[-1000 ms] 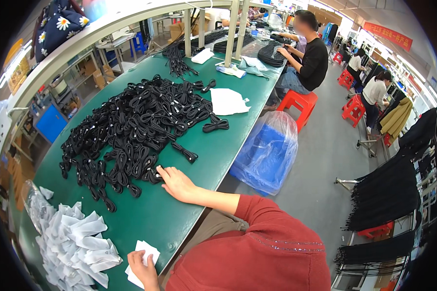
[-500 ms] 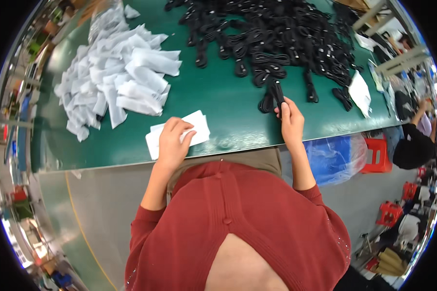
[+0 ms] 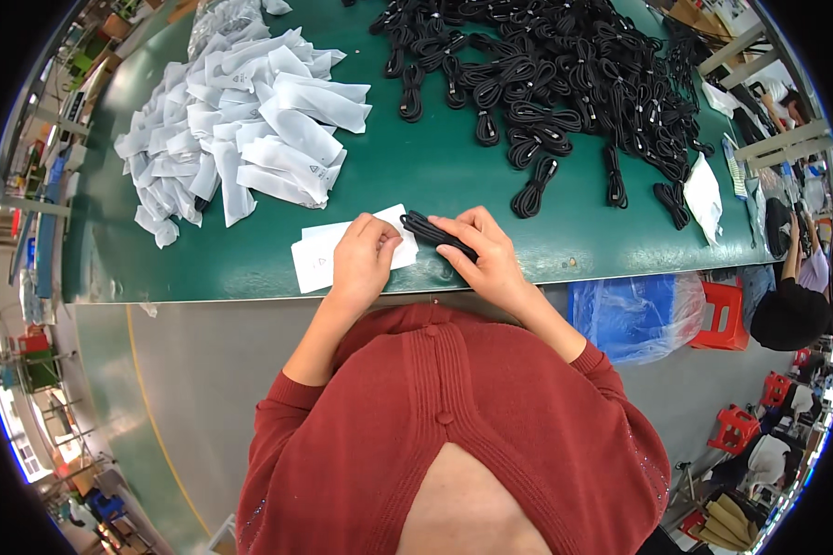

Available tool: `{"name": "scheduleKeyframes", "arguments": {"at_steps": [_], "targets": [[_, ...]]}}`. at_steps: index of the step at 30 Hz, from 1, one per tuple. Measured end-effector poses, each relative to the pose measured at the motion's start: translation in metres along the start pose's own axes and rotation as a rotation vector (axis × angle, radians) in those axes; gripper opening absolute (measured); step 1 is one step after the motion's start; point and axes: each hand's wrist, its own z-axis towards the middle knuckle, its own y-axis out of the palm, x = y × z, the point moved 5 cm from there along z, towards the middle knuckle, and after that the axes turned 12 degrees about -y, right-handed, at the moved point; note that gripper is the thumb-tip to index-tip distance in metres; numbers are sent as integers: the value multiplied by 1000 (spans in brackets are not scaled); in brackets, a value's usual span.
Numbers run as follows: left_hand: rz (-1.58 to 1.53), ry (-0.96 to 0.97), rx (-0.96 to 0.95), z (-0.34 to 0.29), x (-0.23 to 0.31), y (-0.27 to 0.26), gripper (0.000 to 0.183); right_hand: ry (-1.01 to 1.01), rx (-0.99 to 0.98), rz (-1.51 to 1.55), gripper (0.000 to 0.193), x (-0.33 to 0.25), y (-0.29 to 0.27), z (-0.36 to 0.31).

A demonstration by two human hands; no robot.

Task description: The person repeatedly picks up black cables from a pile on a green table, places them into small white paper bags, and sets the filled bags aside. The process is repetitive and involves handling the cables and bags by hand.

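My right hand (image 3: 484,252) is closed round a coiled black cable (image 3: 426,228), whose far end points left over the edge of some flat white bags (image 3: 314,265). These bags lie in a small overlapping stack near the table's front edge. On top of them rests my left hand (image 3: 364,257), its thumb and fingertips pinched together at a bag, close to the cable's tip. Its fingers partly hide what they grip. Another bundled black cable (image 3: 534,188) lies alone beyond my right hand.
A heap of filled white bags (image 3: 241,129) covers the table's left side. A large pile of bundled black cables (image 3: 565,74) spreads across the back right. One white packet (image 3: 703,199) lies at the right end. Below are a blue bin in clear plastic (image 3: 634,314) and a red stool (image 3: 720,314).
My right hand has brought the cable from the pile's near edge left and toward me, to the white bags. My left hand stays over the bags, its fingers now pinched closer together.
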Motion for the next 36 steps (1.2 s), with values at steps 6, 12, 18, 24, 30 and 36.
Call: {"name": "scheduleKeyframes", "arguments": {"at_steps": [6,12,18,24,30,36], "targets": [[-206,-107,-48,-2,-2,-8,7,83,-59,59,36,0,-1,2],[-318,-5,-26,-2,3,-12,8,7,-199,55,34,5,-3,5],[-151,312,-89,-9,32,-19,14,846,-268,548,19,16,6,-1],[-63,381,-38,-10,50,-20,14,458,-124,351,17,19,19,0],[-482,139,-72,15,37,-44,7,-100,63,140,30,-24,-10,26],[-728,31,436,72,-9,-148,20,224,100,-764,40,20,-69,17]]}}
